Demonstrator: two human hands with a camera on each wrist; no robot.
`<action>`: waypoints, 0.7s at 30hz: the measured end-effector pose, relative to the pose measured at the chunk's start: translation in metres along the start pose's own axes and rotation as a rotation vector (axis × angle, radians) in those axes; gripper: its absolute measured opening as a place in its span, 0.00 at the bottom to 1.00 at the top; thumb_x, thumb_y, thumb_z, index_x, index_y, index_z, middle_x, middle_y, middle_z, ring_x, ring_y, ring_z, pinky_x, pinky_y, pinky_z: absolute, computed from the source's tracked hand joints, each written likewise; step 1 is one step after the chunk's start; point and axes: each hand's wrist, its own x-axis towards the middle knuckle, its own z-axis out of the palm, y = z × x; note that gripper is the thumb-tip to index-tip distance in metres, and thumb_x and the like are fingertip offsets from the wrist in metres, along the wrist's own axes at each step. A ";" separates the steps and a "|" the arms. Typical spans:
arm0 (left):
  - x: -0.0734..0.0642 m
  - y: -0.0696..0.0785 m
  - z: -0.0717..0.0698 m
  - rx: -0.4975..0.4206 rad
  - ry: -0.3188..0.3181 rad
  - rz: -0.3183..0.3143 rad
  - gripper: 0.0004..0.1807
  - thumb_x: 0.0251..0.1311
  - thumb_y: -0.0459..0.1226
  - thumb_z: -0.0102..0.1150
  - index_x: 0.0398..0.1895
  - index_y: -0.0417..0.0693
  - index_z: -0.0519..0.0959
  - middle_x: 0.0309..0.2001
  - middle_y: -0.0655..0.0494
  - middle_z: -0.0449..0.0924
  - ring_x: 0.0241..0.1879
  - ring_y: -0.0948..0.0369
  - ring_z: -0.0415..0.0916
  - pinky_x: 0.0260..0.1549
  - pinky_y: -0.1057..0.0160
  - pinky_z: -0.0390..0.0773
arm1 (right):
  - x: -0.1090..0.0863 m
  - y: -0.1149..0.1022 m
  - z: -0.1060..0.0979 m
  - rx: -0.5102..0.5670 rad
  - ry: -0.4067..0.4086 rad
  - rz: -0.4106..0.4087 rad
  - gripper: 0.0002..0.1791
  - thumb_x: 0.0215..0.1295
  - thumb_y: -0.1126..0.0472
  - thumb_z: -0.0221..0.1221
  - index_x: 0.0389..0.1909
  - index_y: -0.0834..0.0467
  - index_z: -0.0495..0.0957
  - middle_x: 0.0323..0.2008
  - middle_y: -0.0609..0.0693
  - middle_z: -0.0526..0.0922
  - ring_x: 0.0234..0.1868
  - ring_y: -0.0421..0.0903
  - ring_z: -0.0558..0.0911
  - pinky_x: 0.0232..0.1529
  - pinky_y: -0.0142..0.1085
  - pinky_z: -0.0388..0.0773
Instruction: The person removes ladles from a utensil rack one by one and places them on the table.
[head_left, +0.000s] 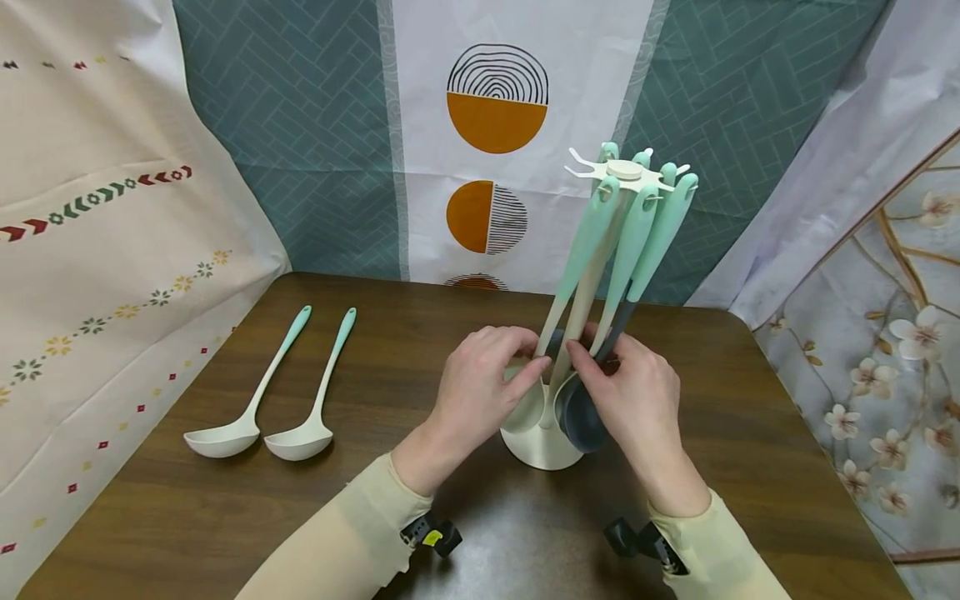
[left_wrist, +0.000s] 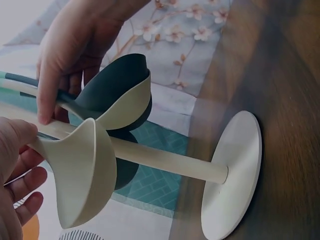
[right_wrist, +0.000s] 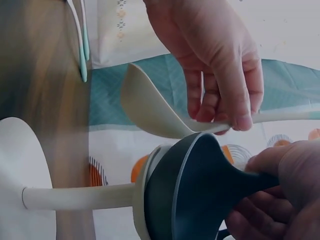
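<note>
A patterned cloth (head_left: pixel 322 125) hangs behind a brown table (head_left: pixel 420 358). In the head view, a stand (head_left: pixel 584 304) with hung green-handled utensils is upright between the two hands. The left hand (head_left: pixel 480 375) pinches the pale ladle (head_left: pixel 527 410) at its neck; the right hand (head_left: pixel 637 392) grips the dark ladle (head_left: pixel 585 417) likewise, on the other side of the post. Both handles run steeply up, leaning right, toward the stand's hooks. Two loose ladles (head_left: pixel 300 440) lie well to the left, nearer the left hand, bowls toward the person and handles pointing away.

In the left wrist view, the pale ladle sits between thumb and fingertips, remaining fingers loosely bent.

In the right wrist view, thumb and fingers close round the dark ladle's neck, its bowl overlapping a pale bowl (right_wrist: pixel 140 202) behind.
</note>
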 end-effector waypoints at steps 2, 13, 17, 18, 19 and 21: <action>-0.001 -0.001 -0.001 0.013 0.008 0.019 0.10 0.68 0.39 0.78 0.46 0.48 0.86 0.40 0.59 0.89 0.40 0.59 0.81 0.42 0.57 0.80 | 0.001 0.000 0.000 0.006 -0.013 0.010 0.11 0.71 0.56 0.75 0.50 0.55 0.93 0.29 0.50 0.90 0.28 0.51 0.87 0.28 0.47 0.75; -0.004 -0.001 -0.005 0.082 0.013 0.067 0.07 0.72 0.38 0.74 0.45 0.48 0.86 0.40 0.59 0.88 0.38 0.58 0.79 0.43 0.57 0.80 | 0.003 -0.002 -0.001 -0.002 -0.075 0.048 0.12 0.74 0.55 0.72 0.51 0.57 0.91 0.25 0.49 0.88 0.23 0.49 0.80 0.26 0.44 0.71; -0.003 -0.001 -0.008 0.100 0.024 0.075 0.06 0.72 0.38 0.74 0.44 0.48 0.86 0.39 0.58 0.88 0.37 0.58 0.79 0.43 0.57 0.80 | 0.004 -0.003 -0.001 -0.002 -0.089 0.062 0.11 0.74 0.55 0.71 0.50 0.57 0.90 0.23 0.49 0.86 0.22 0.48 0.78 0.25 0.44 0.70; -0.003 -0.001 -0.009 0.101 0.028 0.076 0.06 0.72 0.38 0.74 0.44 0.48 0.86 0.38 0.58 0.88 0.37 0.58 0.79 0.43 0.57 0.80 | 0.005 -0.003 -0.001 -0.001 -0.094 0.066 0.11 0.75 0.54 0.71 0.50 0.57 0.90 0.23 0.49 0.86 0.22 0.48 0.78 0.25 0.44 0.70; -0.003 -0.001 -0.010 0.101 0.030 0.077 0.06 0.72 0.37 0.74 0.44 0.48 0.86 0.38 0.58 0.88 0.37 0.58 0.79 0.43 0.57 0.80 | 0.005 -0.004 -0.001 0.000 -0.099 0.070 0.11 0.75 0.54 0.71 0.50 0.57 0.89 0.23 0.49 0.86 0.22 0.49 0.78 0.25 0.45 0.70; -0.004 -0.002 -0.010 0.102 0.035 0.081 0.06 0.72 0.38 0.74 0.43 0.47 0.86 0.38 0.58 0.88 0.36 0.58 0.79 0.42 0.57 0.80 | 0.006 -0.004 0.000 0.004 -0.107 0.078 0.12 0.75 0.54 0.70 0.50 0.57 0.89 0.23 0.49 0.86 0.22 0.49 0.78 0.25 0.45 0.70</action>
